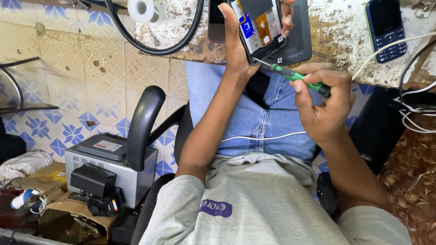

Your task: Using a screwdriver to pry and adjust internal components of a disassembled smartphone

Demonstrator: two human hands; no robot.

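Observation:
My left hand (236,41) grips an opened smartphone (259,25), its back off and inner parts showing, held above the worn bench edge. In my right hand (322,104) is a green-handled screwdriver (297,77); its thin metal tip touches the phone's lower corner. A dark rear cover or tablet (299,41) lies on the bench right behind the phone. I sit in blue jeans and a grey shirt.
A blue keypad phone (386,29) lies on the stained bench (345,27) at right. White cables (411,113) hang at right; a black cable (181,41) and white spool (143,10) sit at left. A chair armrest (143,124) and grey metal box (111,168) stand on the tiled floor.

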